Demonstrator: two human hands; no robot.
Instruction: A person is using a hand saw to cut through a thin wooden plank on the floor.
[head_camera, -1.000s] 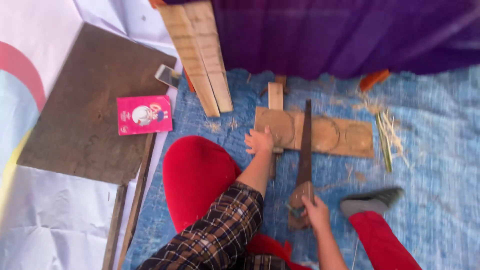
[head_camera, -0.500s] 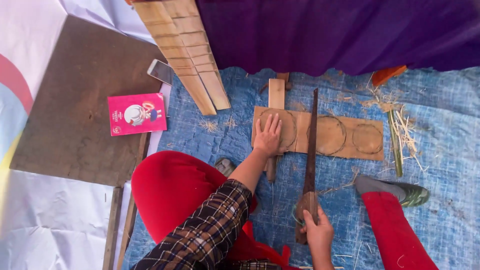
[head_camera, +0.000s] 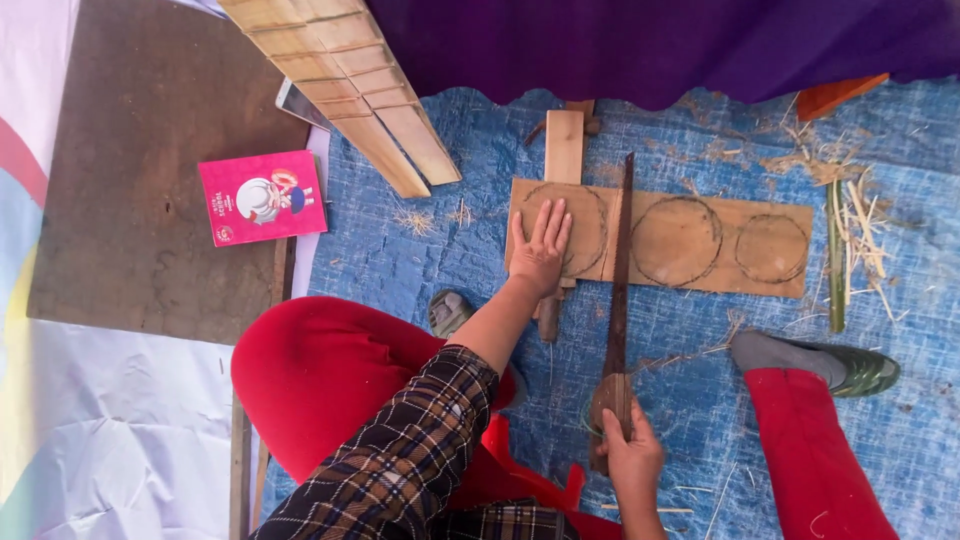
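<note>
- The left hand (head_camera: 541, 247) lay flat, fingers spread, palm down on the left end of a board (head_camera: 660, 238), over the first of three circles drawn on it.
- The right hand (head_camera: 628, 452) was closed round the wooden handle of a saw (head_camera: 617, 290), low in the view and nearer the body than the left hand.
- From that grip the saw blade ran straight away from the person, crossing the board just right of the left hand, between the first and second circles; its tip reached past the board's far edge.
- The board rested on a blue tarp (head_camera: 440, 270), with a narrow wooden strip (head_camera: 563, 146) passing under it beneath the left hand.
- Right of the right hand, a foot in a grey sock and green shoe (head_camera: 850, 365) sat on the tarp, near the board's near edge.
- Left of the right hand was the bent red-trousered knee (head_camera: 320, 380), with the plaid sleeve (head_camera: 420, 440) above it.
- Beyond the left hand lay split bamboo slats (head_camera: 350, 80); well to its left, a pink booklet (head_camera: 262, 197) sat on a dark brown panel (head_camera: 130, 200).
- Straw scraps (head_camera: 850, 215) lay past the board's right end.
</note>
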